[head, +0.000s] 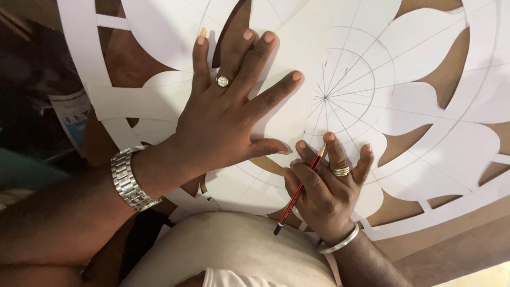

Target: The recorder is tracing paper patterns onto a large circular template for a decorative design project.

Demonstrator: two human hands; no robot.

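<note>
while our left hand (223,125) lay flat, fingers spread, it pinned the white paper stencil (425,106). our right hand (324,191) pinched a red-and-black pencil (298,190), tip on the drawn lines.

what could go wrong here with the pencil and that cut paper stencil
The left hand presses flat on the white cut-out paper stencil; if it slips, the thin paper strips might tear or shift. The right hand holds the red pencil at the paper's edge, so a stray mark seems possible.

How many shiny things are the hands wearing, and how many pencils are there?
Rings: 2, on left hand and right hand
Wristwatch: 1
Bangle: 1
Pencil: 1
Total: 5
</note>
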